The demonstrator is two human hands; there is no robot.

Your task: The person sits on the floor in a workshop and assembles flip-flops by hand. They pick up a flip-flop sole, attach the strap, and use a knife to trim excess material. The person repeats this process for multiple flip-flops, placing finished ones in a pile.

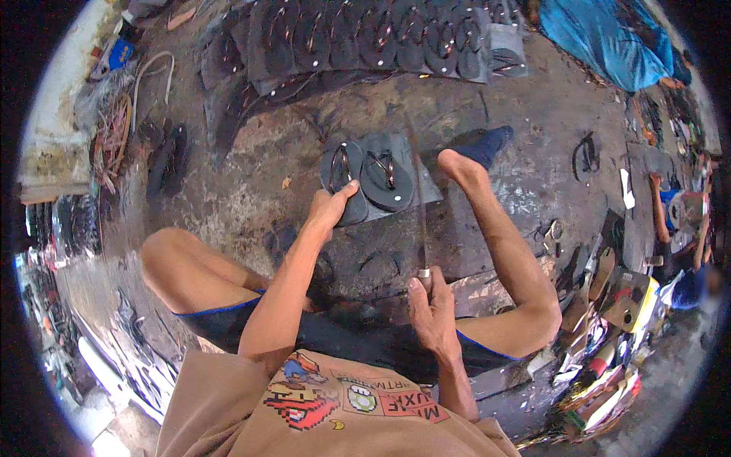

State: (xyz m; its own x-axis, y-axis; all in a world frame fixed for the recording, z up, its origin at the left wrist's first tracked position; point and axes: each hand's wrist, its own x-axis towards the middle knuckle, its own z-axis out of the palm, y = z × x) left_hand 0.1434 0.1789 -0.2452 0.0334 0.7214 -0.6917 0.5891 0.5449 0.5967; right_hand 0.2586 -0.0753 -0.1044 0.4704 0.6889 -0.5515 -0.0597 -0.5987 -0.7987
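A black flip-flop lies sole down on the floor ahead of me, and my left hand grips its near end, thumb on top. Beside it, to the right, a second black flip-flop with a shiny strap rests on a dark grey sheet. My right hand is wrapped round the handle of a long thin-bladed knife. The blade points away from me, along the right side of the sheet, and looks blurred; whether it touches the sheet I cannot tell.
Rows of black flip-flops lie at the far side. A blue cloth is at the far right. My bent legs frame the work, with my foot near a dark blue cloth. Another person sits at right beside scattered scraps.
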